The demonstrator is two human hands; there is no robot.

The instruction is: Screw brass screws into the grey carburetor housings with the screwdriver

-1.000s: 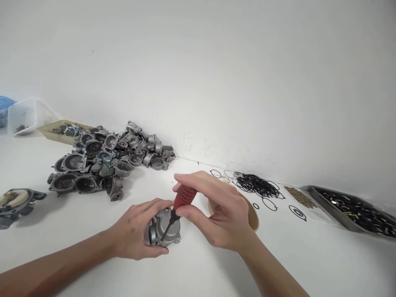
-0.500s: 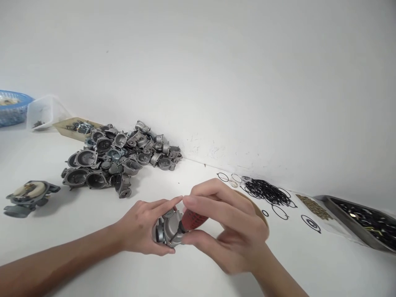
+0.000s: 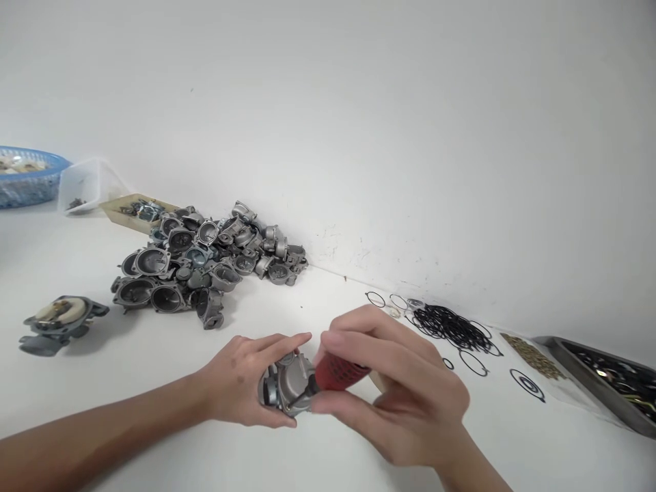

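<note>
My left hand (image 3: pixel 251 379) is closed around a grey metal carburetor (image 3: pixel 293 383), fingers along its far side and thumb at its near side. In my right hand (image 3: pixel 400 383) is a screwdriver with a red textured handle (image 3: pixel 341 372), gripped between thumb and fingers. The handle's front end is right over the carburetor; its tip is hidden. Off to the left, a carburetor with a white float (image 3: pixel 61 321) lies on the table.
A pile of grey float bowls (image 3: pixel 195 260) lies against the wall. Behind it are a tan tray (image 3: pixel 115 213), a clear bin (image 3: pixel 95 181) and a blue basket (image 3: pixel 35 184). Black rubber rings (image 3: pixel 451 328), brass-coloured screws (image 3: pixel 533 355) and a metal tray (image 3: pixel 568 365) are on the right.
The view has turned slightly left. The screwdriver handle has shifted on the carburetor and points more level, with my right hand moved along with it. My left hand keeps its hold.
</note>
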